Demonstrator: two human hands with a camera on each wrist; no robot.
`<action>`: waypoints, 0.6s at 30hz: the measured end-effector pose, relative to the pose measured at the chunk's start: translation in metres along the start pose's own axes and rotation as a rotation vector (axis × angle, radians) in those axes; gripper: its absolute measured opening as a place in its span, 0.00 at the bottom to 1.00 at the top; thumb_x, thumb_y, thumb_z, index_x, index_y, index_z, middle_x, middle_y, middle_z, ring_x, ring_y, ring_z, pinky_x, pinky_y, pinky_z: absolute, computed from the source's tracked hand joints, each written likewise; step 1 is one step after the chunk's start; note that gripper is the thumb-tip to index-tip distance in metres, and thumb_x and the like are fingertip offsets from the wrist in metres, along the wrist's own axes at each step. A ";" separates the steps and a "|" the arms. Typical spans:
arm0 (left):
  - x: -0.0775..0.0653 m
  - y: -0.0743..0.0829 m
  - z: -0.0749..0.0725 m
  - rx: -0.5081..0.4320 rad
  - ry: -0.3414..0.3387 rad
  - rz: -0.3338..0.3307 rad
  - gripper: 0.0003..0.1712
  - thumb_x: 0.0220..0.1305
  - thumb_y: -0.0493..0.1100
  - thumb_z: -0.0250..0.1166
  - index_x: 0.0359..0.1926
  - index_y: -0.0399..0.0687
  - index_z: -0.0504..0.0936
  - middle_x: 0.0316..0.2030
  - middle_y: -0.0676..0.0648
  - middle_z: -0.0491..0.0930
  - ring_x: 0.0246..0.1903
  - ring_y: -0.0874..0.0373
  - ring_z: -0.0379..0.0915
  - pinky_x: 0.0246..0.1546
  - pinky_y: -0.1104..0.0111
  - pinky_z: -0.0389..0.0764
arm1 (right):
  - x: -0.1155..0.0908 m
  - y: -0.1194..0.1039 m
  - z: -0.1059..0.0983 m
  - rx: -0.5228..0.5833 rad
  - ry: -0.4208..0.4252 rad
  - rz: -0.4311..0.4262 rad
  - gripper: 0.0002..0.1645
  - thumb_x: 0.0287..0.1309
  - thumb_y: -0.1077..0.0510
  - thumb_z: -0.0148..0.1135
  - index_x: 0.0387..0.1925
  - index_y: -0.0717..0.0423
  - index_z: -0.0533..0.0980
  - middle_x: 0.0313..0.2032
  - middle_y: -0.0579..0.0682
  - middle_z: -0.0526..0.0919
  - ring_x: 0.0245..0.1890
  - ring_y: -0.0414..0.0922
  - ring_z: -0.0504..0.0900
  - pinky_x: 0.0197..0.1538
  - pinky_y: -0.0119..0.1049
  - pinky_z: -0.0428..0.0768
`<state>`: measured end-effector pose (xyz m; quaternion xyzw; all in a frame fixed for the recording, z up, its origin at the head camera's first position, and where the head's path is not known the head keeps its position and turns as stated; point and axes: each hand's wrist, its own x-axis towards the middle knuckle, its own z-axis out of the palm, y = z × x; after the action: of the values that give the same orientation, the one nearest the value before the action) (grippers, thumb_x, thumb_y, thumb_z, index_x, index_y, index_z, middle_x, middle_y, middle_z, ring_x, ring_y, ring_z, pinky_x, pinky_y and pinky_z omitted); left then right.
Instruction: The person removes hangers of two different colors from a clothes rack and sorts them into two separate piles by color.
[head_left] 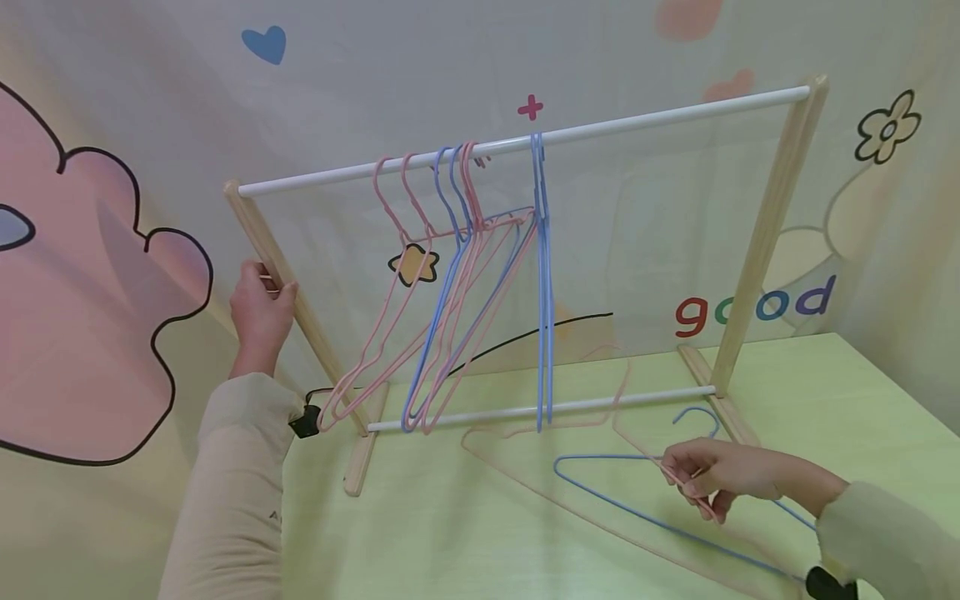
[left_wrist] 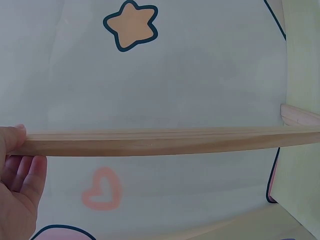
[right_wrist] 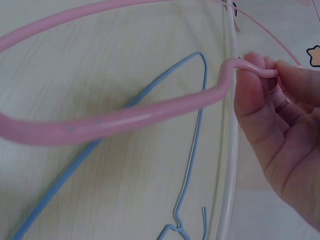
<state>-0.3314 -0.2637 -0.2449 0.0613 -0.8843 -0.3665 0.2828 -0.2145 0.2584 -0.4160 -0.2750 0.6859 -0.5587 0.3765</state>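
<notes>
My left hand [head_left: 261, 315] grips the left wooden post [left_wrist: 165, 145] of a clothes rack, thumb on one side and fingers on the other. With its fingertips my right hand [head_left: 723, 475] pinches a pink clothes hanger [right_wrist: 135, 116] by one side. That hanger is held above the tabletop, its hook towards the rack's lower bar. Beneath it a blue clothes hanger [head_left: 607, 456] lies flat on the table, partly hidden by the right hand. Several pink and blue hangers hang from the white top rail [head_left: 675, 114], among them two blue ones [head_left: 548, 333] near its middle.
A white lower bar [head_left: 660, 397] joins the rack's wooden feet on the pale green table [head_left: 420, 517]. The right post [head_left: 768, 225] stands beyond the right hand. Behind the rack hangs a printed cloth [head_left: 637, 233] with hearts, flowers and letters.
</notes>
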 end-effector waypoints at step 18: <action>-0.001 0.002 -0.001 0.000 -0.009 -0.012 0.22 0.61 0.41 0.53 0.53 0.37 0.60 0.46 0.36 0.71 0.46 0.47 0.70 0.45 0.56 0.74 | 0.052 -0.007 0.026 -0.054 -0.068 0.051 0.08 0.58 0.68 0.46 0.33 0.74 0.61 0.20 0.47 0.71 0.17 0.39 0.73 0.19 0.28 0.75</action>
<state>-0.3298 -0.2629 -0.2433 0.0651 -0.8852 -0.3683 0.2766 -0.2231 0.2006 -0.4227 -0.2861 0.6943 -0.5207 0.4062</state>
